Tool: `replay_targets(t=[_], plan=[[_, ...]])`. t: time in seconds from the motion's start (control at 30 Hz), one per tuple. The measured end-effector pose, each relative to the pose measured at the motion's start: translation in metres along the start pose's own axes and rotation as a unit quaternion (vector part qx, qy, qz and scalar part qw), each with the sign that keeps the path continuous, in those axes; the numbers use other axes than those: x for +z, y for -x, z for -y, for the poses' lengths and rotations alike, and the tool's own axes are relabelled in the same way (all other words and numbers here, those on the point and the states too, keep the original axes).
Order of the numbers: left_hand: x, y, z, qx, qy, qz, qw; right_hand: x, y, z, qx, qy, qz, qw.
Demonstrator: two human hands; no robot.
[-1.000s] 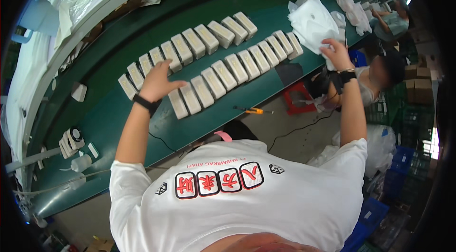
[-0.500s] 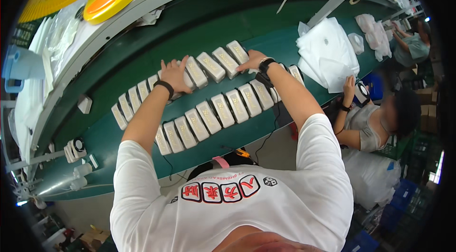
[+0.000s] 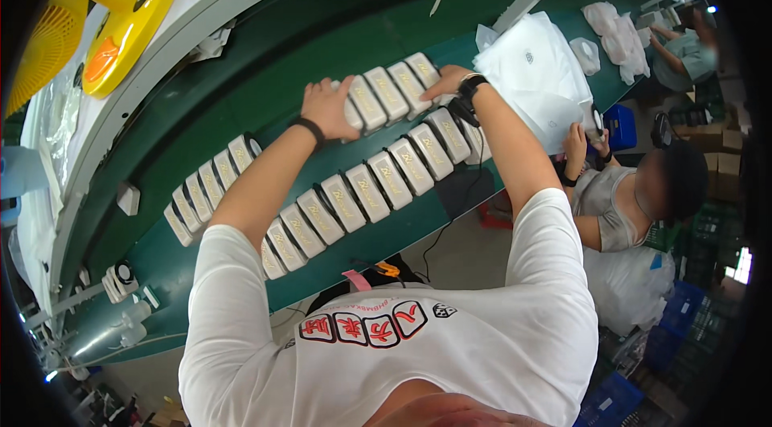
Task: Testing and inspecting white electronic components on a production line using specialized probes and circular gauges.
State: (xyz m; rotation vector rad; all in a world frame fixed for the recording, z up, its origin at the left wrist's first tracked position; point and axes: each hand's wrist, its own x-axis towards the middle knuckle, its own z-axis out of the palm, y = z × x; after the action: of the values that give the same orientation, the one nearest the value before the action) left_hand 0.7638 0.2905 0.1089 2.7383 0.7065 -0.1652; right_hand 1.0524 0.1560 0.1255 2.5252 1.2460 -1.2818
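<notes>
The left hand (image 3: 328,108) grips the left end of a block of white boxes (image 3: 388,93), and the right hand (image 3: 450,83) its right end, probably so inward pressure binds them together. The block is at the bench's (image 3: 173,268) far side; whether lifted, I cannot tell. Leftward stand more boxes (image 3: 205,188); a separate near row (image 3: 346,202) seemingly leaves finger room. White sheets (image 3: 539,65) lie right.

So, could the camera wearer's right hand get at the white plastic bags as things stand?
Probably yes. The right hand would first have to leave the gold-lettered white boxes it touches, but the white plastic bags lie close beyond it, with nothing apparently standing between.
</notes>
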Motion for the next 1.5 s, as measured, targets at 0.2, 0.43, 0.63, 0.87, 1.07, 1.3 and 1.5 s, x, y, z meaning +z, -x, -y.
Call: replay_targets(t=[0.2, 0.43, 0.63, 0.87, 1.07, 1.3, 1.5], plan=[[0.022, -0.050, -0.056, 0.034, 0.028, -0.056, 0.997, -0.023, -0.031, -0.093, 0.049, -0.142, -0.066, 0.986], [0.030, -0.025, -0.065, 0.031, 0.067, -0.097, 0.993, -0.017, -0.009, -0.123, 0.071, -0.162, -0.164, 0.970], [-0.030, 0.116, 0.020, 0.122, 0.238, -0.124, 0.956, -0.018, 0.055, -0.051, -0.088, 0.062, -0.322, 0.941], [-0.028, 0.339, 0.240, -0.479, 0.131, -0.282, 0.821, 0.044, 0.128, 0.156, -0.304, -0.033, 0.076, 0.949], [0.052, 0.395, 0.317, -0.482, 0.500, -0.194, 0.692, 0.162, 0.049, 0.273, -0.229, -0.048, 0.155, 0.960], [0.056, 0.370, 0.318, -0.345, 0.526, -0.189, 0.754, 0.226, -0.003, 0.319, -0.236, -0.086, 0.148, 0.957], [0.062, 0.320, 0.279, -0.313, 0.521, -0.165, 0.776, 0.192, -0.003, 0.261, -0.197, 0.038, 0.086, 0.976]])
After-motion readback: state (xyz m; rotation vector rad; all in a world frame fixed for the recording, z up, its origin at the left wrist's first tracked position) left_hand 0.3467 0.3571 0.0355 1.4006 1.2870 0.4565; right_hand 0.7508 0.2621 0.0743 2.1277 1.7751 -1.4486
